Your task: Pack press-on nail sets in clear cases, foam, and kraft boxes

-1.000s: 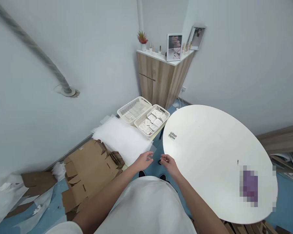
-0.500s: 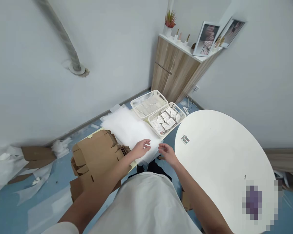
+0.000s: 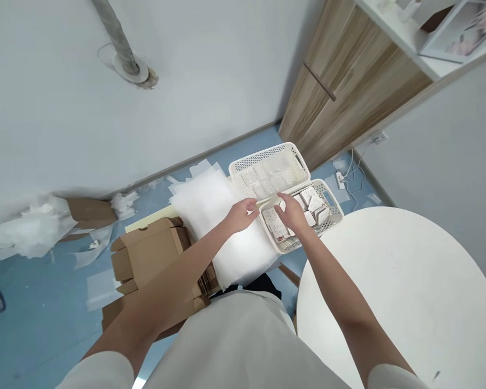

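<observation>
My left hand point(image 3: 242, 215) hovers over a stack of white foam sheets point(image 3: 206, 197), fingers apart and nothing in them. To its right, my right hand point(image 3: 291, 212) reaches over a white plastic basket point(image 3: 332, 201), with thumb and fingers spread. Several small white packets point(image 3: 316, 202) with print lie in that basket, partly hidden by the hand. Just behind stands a second white basket point(image 3: 240, 166) that holds clear plastic pouches point(image 3: 263, 181). Flattened brown cardboard boxes point(image 3: 152, 254) are piled left of the foam sheets, under my left forearm.
A round white table point(image 3: 389, 281) stands at the right. Beyond the baskets rises a wood-grain cabinet point(image 3: 348, 70). A power strip with cables point(image 3: 340, 180) lies on the blue floor near the corner. Crumpled packing foam point(image 3: 28, 227) and loose cardboard point(image 3: 91, 213) lie along the wall.
Both hands have moved forward, the right one from beside the foam sheets to over the basket of packets. My view has tipped down and come closer to the baskets.
</observation>
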`<state>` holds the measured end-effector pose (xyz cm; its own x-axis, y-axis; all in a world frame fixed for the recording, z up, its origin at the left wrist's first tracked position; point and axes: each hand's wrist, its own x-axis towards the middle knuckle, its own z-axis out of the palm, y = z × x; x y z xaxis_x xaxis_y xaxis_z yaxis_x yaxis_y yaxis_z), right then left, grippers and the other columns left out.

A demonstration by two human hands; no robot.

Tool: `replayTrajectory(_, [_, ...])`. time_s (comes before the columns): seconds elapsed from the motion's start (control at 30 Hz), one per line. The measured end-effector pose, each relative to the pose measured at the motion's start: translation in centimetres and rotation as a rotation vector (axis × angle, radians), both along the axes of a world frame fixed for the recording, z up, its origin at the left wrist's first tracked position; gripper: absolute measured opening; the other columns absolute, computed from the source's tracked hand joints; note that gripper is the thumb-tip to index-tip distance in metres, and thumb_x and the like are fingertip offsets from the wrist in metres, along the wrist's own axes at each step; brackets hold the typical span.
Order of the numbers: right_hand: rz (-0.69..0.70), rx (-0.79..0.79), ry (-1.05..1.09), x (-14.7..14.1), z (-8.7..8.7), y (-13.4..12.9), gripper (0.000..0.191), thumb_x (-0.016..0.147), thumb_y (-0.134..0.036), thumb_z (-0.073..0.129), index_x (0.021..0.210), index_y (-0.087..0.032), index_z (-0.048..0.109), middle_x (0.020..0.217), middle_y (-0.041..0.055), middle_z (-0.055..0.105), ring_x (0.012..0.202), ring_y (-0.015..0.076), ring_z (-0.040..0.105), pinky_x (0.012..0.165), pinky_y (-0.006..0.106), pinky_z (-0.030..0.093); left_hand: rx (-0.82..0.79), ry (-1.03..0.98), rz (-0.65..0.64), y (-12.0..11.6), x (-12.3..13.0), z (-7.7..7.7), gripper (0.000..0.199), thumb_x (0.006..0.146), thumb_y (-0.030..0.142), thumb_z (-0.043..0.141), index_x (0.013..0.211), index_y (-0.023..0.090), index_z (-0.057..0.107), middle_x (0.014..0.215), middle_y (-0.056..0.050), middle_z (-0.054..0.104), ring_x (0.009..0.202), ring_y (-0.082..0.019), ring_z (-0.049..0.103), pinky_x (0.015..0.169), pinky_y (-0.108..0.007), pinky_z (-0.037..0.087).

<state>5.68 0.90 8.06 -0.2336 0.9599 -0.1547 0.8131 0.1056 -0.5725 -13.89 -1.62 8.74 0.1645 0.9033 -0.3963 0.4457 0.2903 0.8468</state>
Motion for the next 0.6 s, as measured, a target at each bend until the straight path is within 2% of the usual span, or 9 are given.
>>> replayTrajectory(0.17, [0.084, -0.057, -0.329, 0.6, -2.3, 6.7, 0.039, 0.078, -0.024, 0.048, 0.116, -0.014, 0.047, 0.107, 0.0153, 0.06, 0.104, 0.0287, 0.051, 0.097, 0.046, 0.023, -0.084, -0.136, 0.082, 5.2, 2.9, -2.7, 0.042, 0.072, 0.028, 0.059, 0.112, 0.015, 0.053, 0.117, -0.011, 0.056, 0.106, -0.022, 0.054, 0.092, -0.036, 0.041])
replayTrajectory(0.3, [0.107, -0.222, -0.446, 0.9, -4.2, 9.9, 0.036, 0.077, -0.036, 0.051, 0.105, -0.014, 0.051, 0.097, 0.0155, 0.063, 0.098, 0.0282, 0.055, 0.097, 0.049, 0.019, -0.275, -0.31, 0.214, 8.3, 5.3, -4.7, 0.045, 0.075, 0.028, 0.054, 0.117, 0.015, 0.048, 0.121, -0.012, 0.053, 0.111, -0.022, 0.05, 0.093, -0.036, 0.039])
replayTrajectory(0.47, [0.106, -0.387, -0.527, 0.4, -5.8, 12.1, 0.056, 0.069, -0.046, 0.059, 0.112, -0.014, 0.044, 0.104, 0.0175, 0.059, 0.103, 0.0307, 0.053, 0.092, 0.051, 0.025, -0.491, -0.512, 0.398, 10.3, 7.4, -6.2, 0.048, 0.077, 0.03, 0.046, 0.123, 0.019, 0.039, 0.129, -0.01, 0.046, 0.119, -0.021, 0.043, 0.093, -0.035, 0.037])
replayTrajectory(0.6, [0.117, -0.478, -0.52, -0.1, -6.2, 13.0, 0.069, 0.065, -0.048, 0.062, 0.121, -0.018, 0.034, 0.114, 0.0176, 0.052, 0.106, 0.0305, 0.051, 0.083, 0.044, 0.036, -0.564, -0.597, 0.508, 10.7, 8.3, -6.6, 0.038, 0.075, 0.033, 0.046, 0.111, 0.019, 0.046, 0.123, -0.007, 0.049, 0.119, -0.021, 0.041, 0.096, -0.037, 0.031])
